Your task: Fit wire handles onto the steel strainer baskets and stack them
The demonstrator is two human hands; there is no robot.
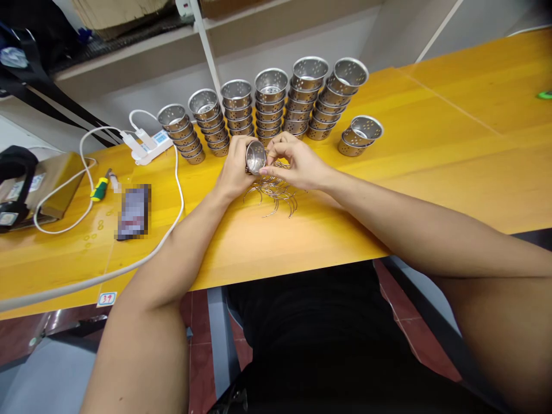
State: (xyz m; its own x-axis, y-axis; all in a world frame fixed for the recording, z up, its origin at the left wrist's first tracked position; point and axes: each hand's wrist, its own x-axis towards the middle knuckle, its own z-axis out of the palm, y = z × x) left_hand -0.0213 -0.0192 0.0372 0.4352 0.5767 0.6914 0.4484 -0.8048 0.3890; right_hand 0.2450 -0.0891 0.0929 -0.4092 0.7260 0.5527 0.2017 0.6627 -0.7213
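Note:
My left hand [235, 168] is wrapped round a small perforated metal cup [256, 158], whose open mouth is tilted toward me. At the cup's right rim is my right hand [295, 161], thumb and fingers pinched together; what they hold, if anything, is too small to make out. A loose pile of thin curved metal wires [278, 192] lies on the table just below and behind both hands. Beyond them stand several stacks of similar cups [271, 86]. A shorter stack [361, 132] sits apart to the right.
On the yellow table [431, 172] at left are a white power strip [150, 148] with cables, a phone [133, 213], a green-and-yellow tool [100, 188] and a cardboard box [64, 187] with black headphones [17, 184]. A thick white cable runs under my left forearm.

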